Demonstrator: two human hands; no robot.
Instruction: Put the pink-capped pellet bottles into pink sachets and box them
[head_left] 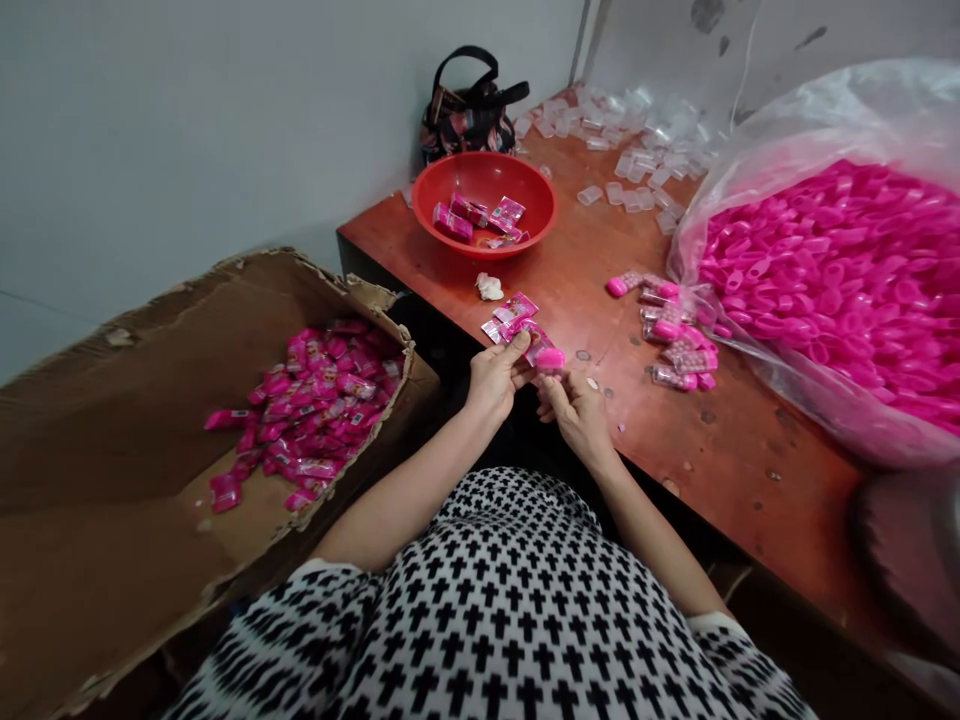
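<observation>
At the table's front edge, my left hand (496, 380) pinches a pink printed wrapper (535, 340). Beside it on the right, my right hand (577, 412) has its fingers closed around the lower part of a small container with a pink cap (550, 358). The cap touches the wrapper's lower end, and both hands are close together. Just beyond my left hand, more pink wrappers (516, 308) lie on the table, with a crumpled white lump (489, 287) behind them. Several filled, pink-capped containers (686, 356) are grouped to the right.
A red bowl (484, 246) holds pink packets, with a dark bag (469, 130) behind. Clear cups (637, 165) lie scattered at the back. A plastic bag of pink caps (832, 270) fills the right. An open cardboard box (97, 480) with wrapped pink packets stands left.
</observation>
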